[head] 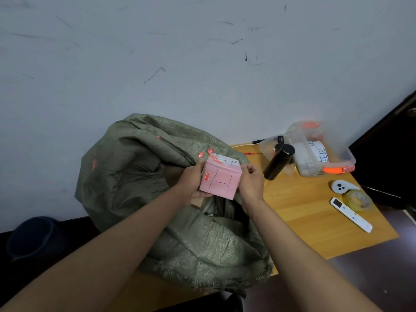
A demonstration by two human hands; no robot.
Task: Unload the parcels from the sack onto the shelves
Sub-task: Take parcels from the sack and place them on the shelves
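Observation:
A small pink parcel with black pen marks on its face and a white label on top is held between both my hands, just above the mouth of the sack. My left hand grips its left side and underside. My right hand grips its right side with curled fingers. The green woven sack lies crumpled on a wooden table, its dark opening below the parcel. A brown cardboard edge shows inside the sack. No shelves are in view.
On the table to the right lie a black bottle, a clear plastic box with orange clips, a white tape dispenser, a tape roll and a white remote. A dark bucket stands at lower left, by the white wall.

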